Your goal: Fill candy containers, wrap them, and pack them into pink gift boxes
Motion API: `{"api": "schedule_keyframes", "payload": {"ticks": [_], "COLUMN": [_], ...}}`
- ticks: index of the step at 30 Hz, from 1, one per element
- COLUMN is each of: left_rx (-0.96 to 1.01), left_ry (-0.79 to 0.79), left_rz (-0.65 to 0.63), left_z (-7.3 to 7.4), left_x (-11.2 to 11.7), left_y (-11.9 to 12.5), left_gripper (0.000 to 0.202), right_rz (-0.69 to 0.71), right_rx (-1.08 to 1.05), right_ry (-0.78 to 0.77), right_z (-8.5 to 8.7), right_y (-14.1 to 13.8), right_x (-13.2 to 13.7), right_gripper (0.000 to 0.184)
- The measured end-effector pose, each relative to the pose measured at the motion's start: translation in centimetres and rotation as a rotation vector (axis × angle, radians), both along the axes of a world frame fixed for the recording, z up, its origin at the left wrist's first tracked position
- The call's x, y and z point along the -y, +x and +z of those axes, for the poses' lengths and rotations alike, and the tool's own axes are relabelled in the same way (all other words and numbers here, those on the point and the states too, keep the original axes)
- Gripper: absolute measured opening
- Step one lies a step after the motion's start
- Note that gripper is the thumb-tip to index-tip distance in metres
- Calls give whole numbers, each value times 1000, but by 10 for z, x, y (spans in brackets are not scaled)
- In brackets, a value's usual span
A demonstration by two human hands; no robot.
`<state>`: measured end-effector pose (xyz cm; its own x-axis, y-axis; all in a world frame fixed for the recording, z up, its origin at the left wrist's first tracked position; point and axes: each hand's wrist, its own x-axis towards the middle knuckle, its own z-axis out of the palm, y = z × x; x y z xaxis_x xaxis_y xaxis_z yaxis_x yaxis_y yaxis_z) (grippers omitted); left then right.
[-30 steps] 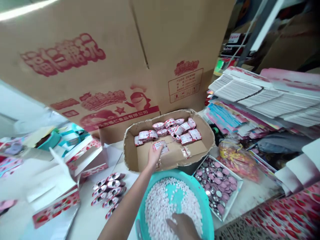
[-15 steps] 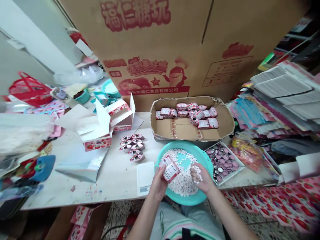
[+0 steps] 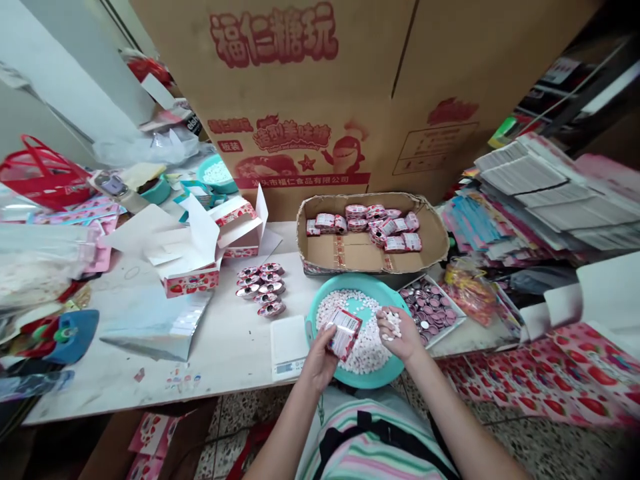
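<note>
My left hand (image 3: 321, 360) grips a small red and pink printed packet (image 3: 345, 333) over the near left of a turquoise basin (image 3: 313, 310). Many small white candies (image 3: 367, 350) lie in that basin. Above its right side, my right hand (image 3: 401, 333) is closed around a heap of the same candies (image 3: 392, 324), its fingers curled under them. Left of the basin sits a white scale (image 3: 289, 340). Several small packets with dark openings (image 3: 270, 288) stand together beyond the scale.
A cut-down cardboard tray (image 3: 320, 257) holds packets behind the basin. To its right, a white box (image 3: 453, 327) contains pinkish round caps (image 3: 435, 307). Strawberry-printed cartons (image 3: 193, 283) stand open at left. Stacked printed sheets (image 3: 530, 180) fill the right, and a tall cardboard box (image 3: 380, 60) rises behind.
The camera view has shifted slightly. The packet in my left hand has turned more upright, and my right hand has risen a little from the candies, still holding its handful.
</note>
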<state>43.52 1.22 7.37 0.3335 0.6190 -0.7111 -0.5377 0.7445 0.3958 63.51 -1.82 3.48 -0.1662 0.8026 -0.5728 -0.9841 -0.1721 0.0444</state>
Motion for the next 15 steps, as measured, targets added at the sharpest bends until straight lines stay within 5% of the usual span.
{"api": "schedule_keyframes", "payload": {"ticks": [15], "left_rx": [-90], "left_ry": [119], "left_rz": [-125], "left_z": [0], "left_x": [20], "left_y": [11], "left_gripper": [54], "right_rz": [14], "right_rx": [211], "right_ry": [1], "right_z": [37], "right_y": [7], "right_x": [-2], "right_gripper": [9]}}
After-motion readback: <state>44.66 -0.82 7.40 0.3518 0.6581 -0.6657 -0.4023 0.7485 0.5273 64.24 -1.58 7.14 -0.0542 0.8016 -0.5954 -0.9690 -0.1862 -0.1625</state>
